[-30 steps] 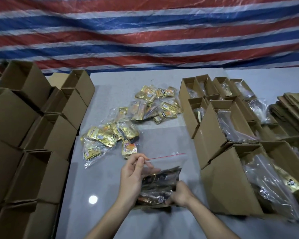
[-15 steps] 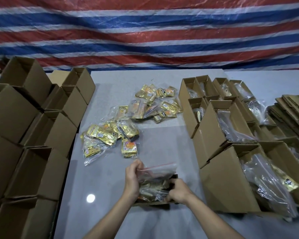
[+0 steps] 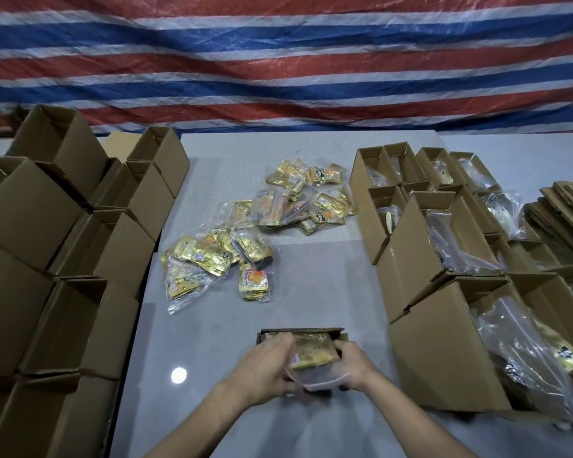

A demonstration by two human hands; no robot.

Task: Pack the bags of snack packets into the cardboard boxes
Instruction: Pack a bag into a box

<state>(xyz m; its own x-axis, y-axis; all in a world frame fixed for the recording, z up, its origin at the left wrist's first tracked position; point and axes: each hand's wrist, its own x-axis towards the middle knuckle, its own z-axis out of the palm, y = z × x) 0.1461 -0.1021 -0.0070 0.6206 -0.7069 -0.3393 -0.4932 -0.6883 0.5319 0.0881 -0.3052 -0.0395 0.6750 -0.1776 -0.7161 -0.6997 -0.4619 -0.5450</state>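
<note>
A small open cardboard box point(image 3: 300, 332) sits on the grey table near me. Inside it lies a clear plastic bag of gold snack packets point(image 3: 314, 357), its loose top end folded toward me. My left hand point(image 3: 265, 365) grips the bag's left side with curled fingers. My right hand point(image 3: 352, 366) grips its right side at the box's edge. Much of the box is hidden under my hands. Several more clear bags of gold packets point(image 3: 219, 259) lie in two loose heaps further back on the table, the far heap point(image 3: 308, 200) near the middle.
Stacks of open cardboard boxes without contents point(image 3: 63, 246) fill the left side. Boxes holding bagged packets point(image 3: 443, 342) line the right. Flattened cardboard point(image 3: 565, 213) is piled at far right. A striped tarpaulin point(image 3: 278, 61) hangs behind the grey table point(image 3: 311, 279).
The bag stood tall between my hands a second ago. It has since gone down into the box, and both hands have dropped with it, now pressing in from either side.
</note>
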